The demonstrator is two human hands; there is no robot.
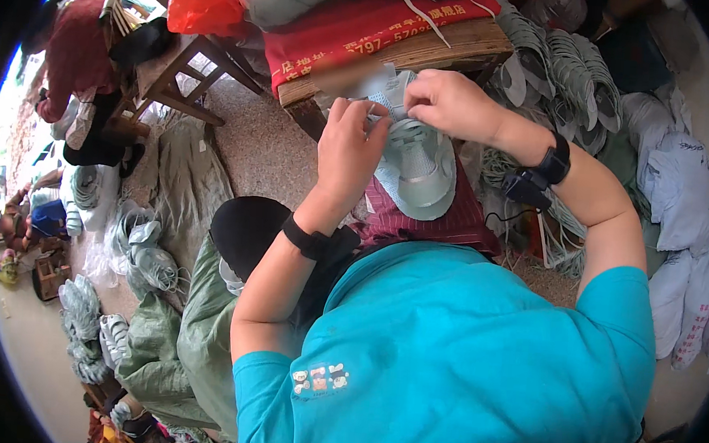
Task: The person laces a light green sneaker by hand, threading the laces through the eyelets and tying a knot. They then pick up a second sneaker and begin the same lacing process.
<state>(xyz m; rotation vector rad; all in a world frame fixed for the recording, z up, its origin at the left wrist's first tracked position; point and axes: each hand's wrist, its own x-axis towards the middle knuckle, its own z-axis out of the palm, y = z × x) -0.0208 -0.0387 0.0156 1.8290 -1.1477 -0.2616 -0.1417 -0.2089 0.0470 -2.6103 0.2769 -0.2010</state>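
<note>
A pale grey-blue shoe upper [419,167] lies over my lap, its rounded end toward me. Its far end reaches up to the edge of a wooden bench. At the left side of that far end, my left hand [351,146] is closed in a pinch, thumb against fingertips; what sits between them is too small to make out. Across from it, my right hand [451,106] pinches the light blue fabric of the upper, fingers curled. Both wrists wear black bands, and the right one [549,165] carries a small black device with a cable.
The wooden bench [483,44] ahead bears a red printed cloth [366,37] and stacked grey pieces. Bundles of shoe uppers [578,81] hang at the right, near white sacks [681,193]. Green sacks [155,355] lie at left. Another person [77,50] sits by a stool [177,77].
</note>
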